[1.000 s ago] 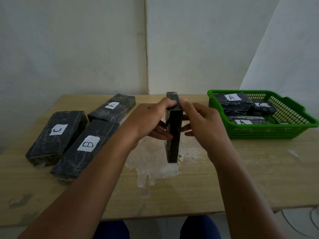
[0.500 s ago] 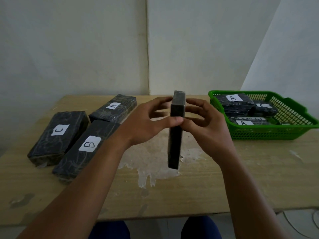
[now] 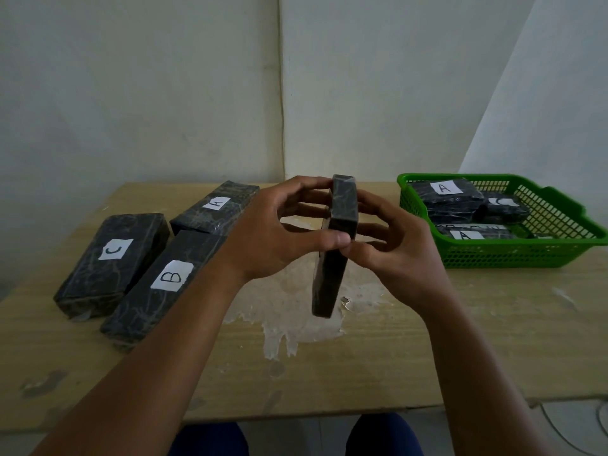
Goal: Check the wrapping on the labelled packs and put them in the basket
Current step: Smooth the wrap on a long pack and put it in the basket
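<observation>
A dark marbled pack is held edge-on above the middle of the table, its label hidden from me. My left hand grips it from the left, thumb on the near edge, fingertips at the top. My right hand grips it from the right with curled fingers. On the table at left lie three packs: one labelled C, one labelled B and one labelled A. The green basket at right holds several packs, two labelled A and one C showing.
The wooden table has a pale patch of worn surface under the held pack. White walls stand close behind the table. My knees in blue show below the front edge. A cable lies on the floor at lower right.
Both hands shifted their hold on the upright pack: fingers spread from the top edge, thumbs now meet on the near edge. The pack tilted slightly, its top leaning right.
</observation>
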### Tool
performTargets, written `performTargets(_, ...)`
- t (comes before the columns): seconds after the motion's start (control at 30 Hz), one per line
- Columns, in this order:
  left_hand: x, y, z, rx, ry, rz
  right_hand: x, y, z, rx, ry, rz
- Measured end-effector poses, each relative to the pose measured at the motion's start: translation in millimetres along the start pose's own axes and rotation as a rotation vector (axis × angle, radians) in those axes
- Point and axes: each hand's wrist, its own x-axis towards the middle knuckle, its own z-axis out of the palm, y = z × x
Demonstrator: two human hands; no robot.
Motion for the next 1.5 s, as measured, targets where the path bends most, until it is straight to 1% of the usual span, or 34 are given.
performTargets(0.07, 2.3, -0.9, 2.7, -0.029, 0.074, -0.038, -0.4, 2.7, 1.2, -0.005, -0.026, 0.042)
performTargets(0.17, 7.4, -4.2, 4.9, -0.164, 0.195, -0.18, -4.8, 6.0, 6.1, -0.132, -0.188, 0.18)
performTargets(0.2, 8.3, -5.5, 3.4, -0.173, 0.221, -0.222, -7.0, 8.4, 9.6, -0.161, -0.226, 0.235)
performTargets(0.23, 8.7, -6.6, 2.3, -0.16, 0.228, -0.257, -8.9, 11.5, 12.7, -0.178, -0.23, 0.275)
performTargets(0.33, 7.0, -8.6, 3.4, -0.167, 0.174, -0.327, -9.7, 16.6, 16.8, -0.157, -0.154, 0.315)
performTargets(0.4, 4.5, -8.5, 4.3, -0.196, 0.099, -0.345, -7.1, 16.0, 17.4, -0.056, -0.089, 0.366)
performTargets(0.5, -0.6, -12.4, 2.4, -0.192, -0.074, -0.456, 1.7, 14.4, 18.4, 0.08, 0.042, 0.449)
performTargets(0.57, -5.3, -14.0, 5.2, -0.183, -0.206, -0.515, 8.2, 12.5, 19.9, 0.088, 0.101, 0.494)
performTargets(0.6, -6.6, -14.2, 7.7, -0.203, -0.22, -0.522, 10.1, 11.8, 20.3, 0.088, 0.11, 0.508)
performTargets(0.67, -6.3, -13.8, 11.7, -0.251, -0.161, -0.511, 10.7, 11.7, 19.5, 0.135, 0.078, 0.509)
performTargets(0.73, -3.2, -13.0, 11.9, -0.271, -0.091, -0.491, 7.5, 11.5, 18.0, 0.202, -0.008, 0.505)
performTargets(0.8, -1.2, -12.2, 10.0, -0.27, -0.074, -0.491, 5.2, 10.6, 16.4, 0.232, -0.071, 0.508)
performTargets(0.87, 0.1, -10.3, 10.6, -0.283, -0.089, -0.526, 7.0, 7.6, 14.1, 0.225, -0.079, 0.519)
performTargets(0.97, 3.7, -7.2, 15.1, -0.294, -0.11, -0.618, 11.4, 1.7, 13.5, 0.203, -0.067, 0.585)
performTargets(1.07, 6.4, -7.3, 16.6, -0.282, -0.118, -0.645, 14.5, 0.2, 16.8, 0.201, -0.045, 0.633)
performTargets(1.23, 4.8, -5.4, 16.8, -0.267, -0.128, -0.654, 12.2, 1.1, 16.5, 0.223, -0.044, 0.64)
performTargets(1.33, 4.7, -7.0, 15.3, -0.269, -0.111, -0.668, 10.3, 0.3, 21.4, 0.172, -0.032, 0.62)
performTargets(1.37, 4.7, -7.8, 14.8, -0.278, -0.091, -0.671, 9.6, 0.5, 23.1, 0.129, -0.012, 0.582)
performTargets(1.43, 5.1, -9.5, 14.5, -0.319, -0.045, -0.681, 7.2, 1.4, 23.6, 0.028, 0.019, 0.441)
performTargets(1.5, 6.2, -9.9, 14.4, -0.356, -0.027, -0.687, 3.4, 0.9, 22.9, 0.056, -0.024, 0.295)
